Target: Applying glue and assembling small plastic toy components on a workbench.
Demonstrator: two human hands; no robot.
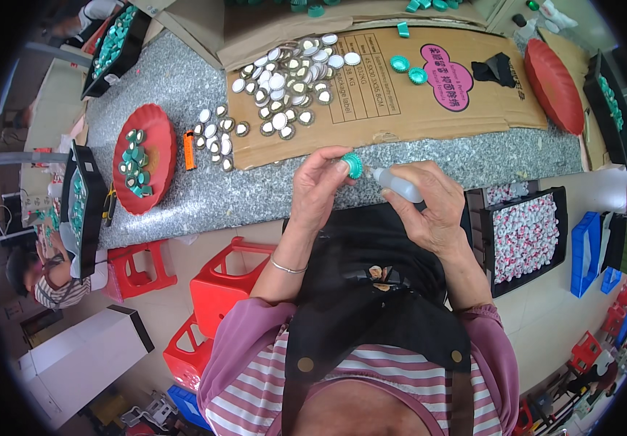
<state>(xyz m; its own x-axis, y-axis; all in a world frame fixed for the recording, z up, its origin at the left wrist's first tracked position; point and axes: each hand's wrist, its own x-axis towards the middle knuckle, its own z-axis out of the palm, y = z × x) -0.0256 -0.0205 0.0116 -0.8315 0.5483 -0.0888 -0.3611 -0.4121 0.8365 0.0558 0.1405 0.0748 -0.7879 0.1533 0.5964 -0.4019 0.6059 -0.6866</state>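
Hands meet over the near edge of the grey speckled table, and I see both from above. My left hand pinches a small green cap between thumb and fingertips, so those fingers are pressed together on it. The cap is held up in the air on its side. My right hand is curled shut around a little clear squeeze bottle. The bottle's thin tip points left and comes right up to the cap. I cannot tell if the tip really touches it.

Just past the pinched cap lies a flat sheet of brown cardboard. On it, farther from the cap and a bit to the left, sits a big pile of silver and white lids. Two more green caps rest on the cardboard, beyond the bottle. Well to the left of my left hand is a red plate with a few green pieces in it, and an orange lighter lies just beside the plate. To the right of my right hand, lower down, stands a black tray full of white lids with pink marks. Another red plate lies far off to the right, on the table.
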